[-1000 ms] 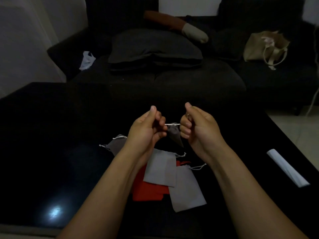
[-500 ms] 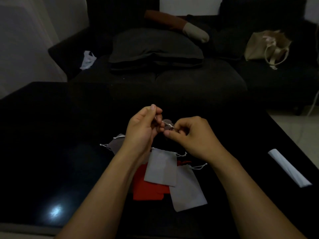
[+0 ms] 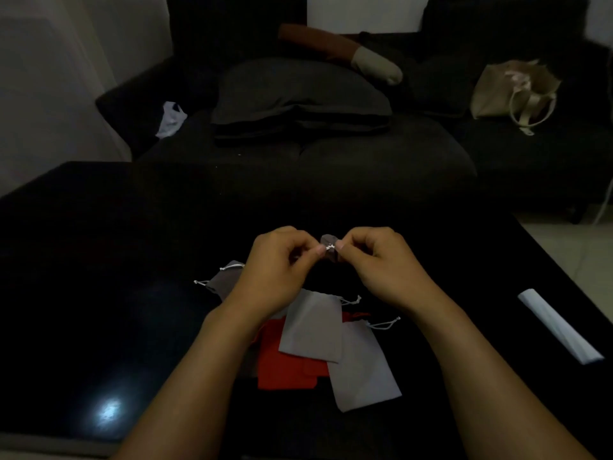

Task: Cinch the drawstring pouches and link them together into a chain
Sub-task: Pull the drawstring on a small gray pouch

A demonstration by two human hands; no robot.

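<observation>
A small dark grey pouch point(image 3: 328, 242) hangs above the black table, its mouth bunched tight. My left hand point(image 3: 278, 260) and my right hand point(image 3: 374, 260) each pinch its white drawstring, fingertips almost touching. Below my hands lie loose pouches: a light grey pouch point(image 3: 313, 328) on top, another light grey pouch point(image 3: 363, 366) to its right, a red pouch point(image 3: 285, 363) beneath them, and a darker grey pouch point(image 3: 224, 280) at the left, partly hidden by my left wrist. Their white cords stick out at the top.
The glossy black table point(image 3: 99, 260) reflects a light near its front left. A white rolled paper point(image 3: 557, 325) lies at the right. Behind stands a dark sofa point(image 3: 331, 151) with cushions, a beige bag point(image 3: 510, 91) and a white cloth point(image 3: 170, 117).
My hands were apart, pulling the cord taut sideways. They have since come together and dropped slightly, and now pinch the cord close at the bunched pouch mouth.
</observation>
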